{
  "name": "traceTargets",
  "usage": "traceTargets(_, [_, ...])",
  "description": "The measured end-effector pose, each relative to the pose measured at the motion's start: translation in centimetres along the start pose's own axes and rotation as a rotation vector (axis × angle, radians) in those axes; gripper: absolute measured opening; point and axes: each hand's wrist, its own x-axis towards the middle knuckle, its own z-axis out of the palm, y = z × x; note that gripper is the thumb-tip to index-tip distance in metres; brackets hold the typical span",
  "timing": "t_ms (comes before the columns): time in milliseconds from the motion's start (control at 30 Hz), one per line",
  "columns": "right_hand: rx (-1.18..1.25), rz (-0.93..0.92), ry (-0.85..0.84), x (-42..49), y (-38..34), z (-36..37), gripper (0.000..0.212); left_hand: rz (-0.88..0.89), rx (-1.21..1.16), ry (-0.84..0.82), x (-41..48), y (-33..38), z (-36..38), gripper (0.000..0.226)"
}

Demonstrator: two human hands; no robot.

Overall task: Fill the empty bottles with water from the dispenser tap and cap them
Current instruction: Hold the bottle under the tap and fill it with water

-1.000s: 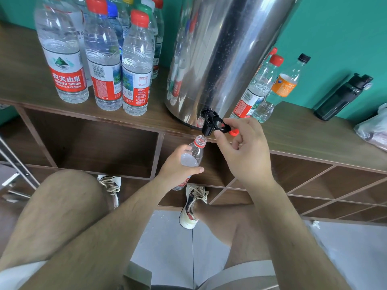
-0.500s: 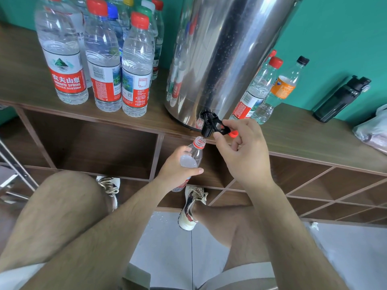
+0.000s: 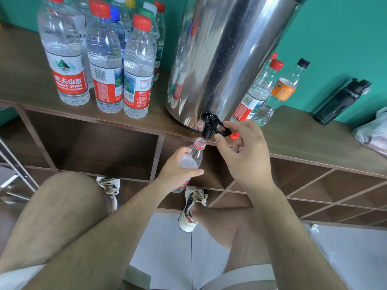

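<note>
My left hand (image 3: 178, 166) grips an uncapped clear bottle (image 3: 193, 156) with a red neck ring, its mouth just under the black tap (image 3: 209, 126) of the steel dispenser (image 3: 226, 59). My right hand (image 3: 245, 155) pinches the tap's black lever with the red tip (image 3: 233, 135) between thumb and fingers. The bottle's lower part is hidden behind my left hand. The bottle's cap is not in sight.
Several capped, filled water bottles (image 3: 104, 65) stand on the wooden shelf top (image 3: 303, 135) left of the dispenser. Two capped bottles (image 3: 263, 88) stand to its right, then a dark flask (image 3: 343, 101) and a plastic bag (image 3: 374, 130). Open cubbies lie below; my knees and shoes are near.
Both hands hold nearly the same pose. The right hand's fingers have shifted slightly on the lever, showing more of its red tip.
</note>
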Motion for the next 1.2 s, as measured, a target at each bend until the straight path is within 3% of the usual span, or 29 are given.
traceTargets(1200, [0.01,0.001,0.027,-0.07,0.01,0.32,0.026,0.003,0.025,-0.004,-0.07,0.21,0.0,0.077])
